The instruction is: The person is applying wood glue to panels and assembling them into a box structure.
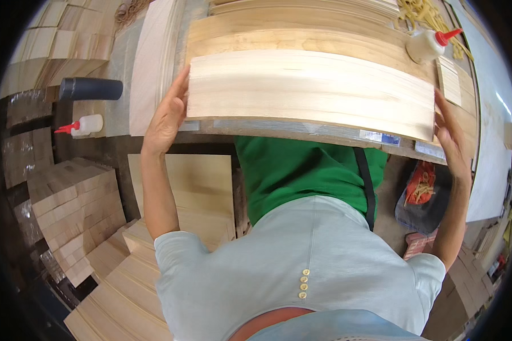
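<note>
Illumination is bright at center and falls from above. The pale board (310,91) approaches white along its face. A glare streak crosses the smooth grey surface (498,142) at right. The area beneath the bench (121,63) is shaded; wrapped stacks (29,108) at far left are dim with small highlights. Fisheye distortion bows straight edges. Detail softens toward the black rim.

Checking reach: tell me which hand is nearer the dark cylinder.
Left. The left hand, at the left end of the board, is right of the dark cylinder; the right hand, at the opposite end, is farther right.
</note>
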`<state>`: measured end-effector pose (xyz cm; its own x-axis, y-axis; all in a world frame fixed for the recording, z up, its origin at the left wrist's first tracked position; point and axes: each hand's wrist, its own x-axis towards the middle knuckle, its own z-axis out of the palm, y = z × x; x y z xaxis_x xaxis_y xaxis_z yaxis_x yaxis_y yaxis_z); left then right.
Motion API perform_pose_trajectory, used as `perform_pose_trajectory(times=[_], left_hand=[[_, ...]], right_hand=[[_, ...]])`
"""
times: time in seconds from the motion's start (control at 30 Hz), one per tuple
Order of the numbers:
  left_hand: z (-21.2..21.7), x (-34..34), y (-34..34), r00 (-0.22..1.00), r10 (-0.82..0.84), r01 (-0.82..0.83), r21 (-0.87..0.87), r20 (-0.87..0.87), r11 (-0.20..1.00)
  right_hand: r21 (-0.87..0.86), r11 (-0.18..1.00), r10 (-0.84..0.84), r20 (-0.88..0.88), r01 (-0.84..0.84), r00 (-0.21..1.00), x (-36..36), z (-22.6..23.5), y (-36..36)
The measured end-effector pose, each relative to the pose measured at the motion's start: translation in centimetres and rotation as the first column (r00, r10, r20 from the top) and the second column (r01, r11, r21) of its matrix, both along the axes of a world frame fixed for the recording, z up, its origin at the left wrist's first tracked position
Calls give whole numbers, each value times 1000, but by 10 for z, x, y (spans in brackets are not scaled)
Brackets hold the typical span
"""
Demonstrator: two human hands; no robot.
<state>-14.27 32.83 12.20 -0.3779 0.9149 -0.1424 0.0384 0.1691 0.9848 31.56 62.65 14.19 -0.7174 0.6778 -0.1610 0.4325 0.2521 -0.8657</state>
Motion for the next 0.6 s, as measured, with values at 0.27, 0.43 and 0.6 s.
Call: perform_pose_trajectory(times=[0.27, 0.43, 0.6], left_hand=[[-18, 14, 5, 958, 251, -220, -209, 135, 953], [-19, 23, 3, 934, 298, -268, -165, 199, 949], [-31, 36, -31, 920, 262, -234, -125, 293, 964]], right_hand=[[-327, 862, -364, 136, 388, 921, -11, -28, -14], [-421, 842, -349, 49, 336, 936, -16, -22, -21], [-590, 772, -392, -149, 237, 908, -2, -21, -43]])
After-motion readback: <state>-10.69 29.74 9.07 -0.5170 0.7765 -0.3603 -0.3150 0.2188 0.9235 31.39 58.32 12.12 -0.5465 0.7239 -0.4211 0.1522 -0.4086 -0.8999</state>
